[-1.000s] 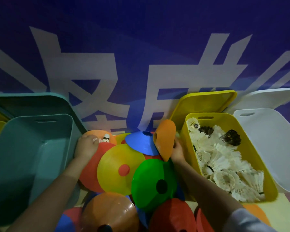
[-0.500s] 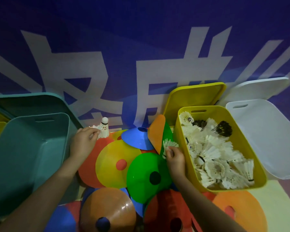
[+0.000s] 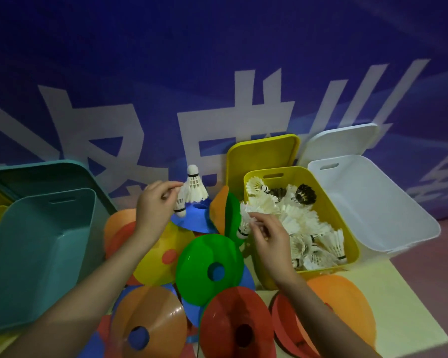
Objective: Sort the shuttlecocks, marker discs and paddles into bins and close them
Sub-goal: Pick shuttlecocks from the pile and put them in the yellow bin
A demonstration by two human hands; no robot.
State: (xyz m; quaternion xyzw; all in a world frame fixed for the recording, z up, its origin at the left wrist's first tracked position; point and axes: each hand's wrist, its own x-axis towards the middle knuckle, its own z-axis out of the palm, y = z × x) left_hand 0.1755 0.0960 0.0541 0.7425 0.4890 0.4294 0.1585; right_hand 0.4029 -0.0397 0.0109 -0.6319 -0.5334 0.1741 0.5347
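My left hand (image 3: pixel 154 202) pinches two white shuttlecocks (image 3: pixel 190 192) by their feathers, raised above the blue marker disc (image 3: pixel 192 223). My right hand (image 3: pixel 267 233) pinches another white shuttlecock (image 3: pixel 245 223) at the near left corner of the yellow bin (image 3: pixel 352 244), which holds several white shuttlecocks and two dark ones. Marker discs lie heaped between the bins: a green disc (image 3: pixel 207 264), a yellow disc (image 3: pixel 155 264), red and orange ones in front. No paddles are in view.
An open teal bin (image 3: pixel 36 244) stands at the left with its lid behind it. An open white bin (image 3: pixel 378 208) stands at the right, its lid leaning behind. The yellow lid (image 3: pixel 261 156) leans on the blue banner wall.
My left hand has lifted its shuttlecocks off the discs and carried them rightward. My right hand has pulled a shuttlecock up from between the discs toward the yellow bin's edge.
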